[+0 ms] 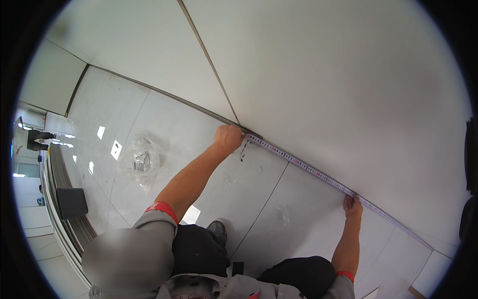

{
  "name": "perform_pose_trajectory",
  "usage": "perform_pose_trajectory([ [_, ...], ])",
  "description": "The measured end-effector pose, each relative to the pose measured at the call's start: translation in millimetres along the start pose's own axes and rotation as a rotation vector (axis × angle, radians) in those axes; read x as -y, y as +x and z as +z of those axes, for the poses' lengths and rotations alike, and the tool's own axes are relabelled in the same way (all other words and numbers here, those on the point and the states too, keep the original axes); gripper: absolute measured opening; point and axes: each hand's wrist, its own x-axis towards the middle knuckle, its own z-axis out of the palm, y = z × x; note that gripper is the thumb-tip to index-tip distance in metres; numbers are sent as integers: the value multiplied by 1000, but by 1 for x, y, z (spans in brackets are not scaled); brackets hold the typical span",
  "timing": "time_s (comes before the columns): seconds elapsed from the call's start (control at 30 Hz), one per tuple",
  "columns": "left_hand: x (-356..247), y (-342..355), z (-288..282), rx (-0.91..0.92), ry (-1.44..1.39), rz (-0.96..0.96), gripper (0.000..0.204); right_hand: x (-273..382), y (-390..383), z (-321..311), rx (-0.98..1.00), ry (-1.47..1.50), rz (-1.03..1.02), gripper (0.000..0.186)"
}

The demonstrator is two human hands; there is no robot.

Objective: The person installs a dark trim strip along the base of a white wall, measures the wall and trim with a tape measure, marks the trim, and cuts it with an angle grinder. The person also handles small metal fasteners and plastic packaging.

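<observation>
A pale tape measure blade (309, 169) lies stretched along the foot of the white wall, slanting from the middle of the view down to the right. My left hand (228, 138) is closed at the blade's left end, beside the wall's vertical seam; its fingertips are partly hidden. Farther right, my right hand (353, 206) pinches the blade against the wall's lower edge with bent fingers. Beyond that hand the blade runs on toward the far right corner. No tape case shows clearly.
A clear plastic bag (145, 162) lies on the pale tiled floor (259, 192), left of my left forearm. A smaller clear wrapper (283, 214) lies between my arms. At left, a dark grey bin-like box (72, 203) stands by stacked long panels (56, 184). Another person (38, 139) is at the far left.
</observation>
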Motion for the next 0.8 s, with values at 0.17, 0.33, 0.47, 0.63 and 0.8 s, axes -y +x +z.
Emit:
perform_pose_trajectory([
  [0.17,-3,1,-2,13,6,4,35,1,4,-6,6,4,-2,16],
  [0.33,1,1,1,25,18,-5,36,-2,0,0,13,-15,-21,22],
  [0.47,6,2,11,-75,-17,27,40,-2,1,-1,29,-19,-32,25],
  [0.63,3,2,8,-11,5,9,40,-1,-3,0,17,-14,-28,22],
  [0.8,7,1,11,-42,5,18,39,-1,-5,3,21,-36,-32,20],
])
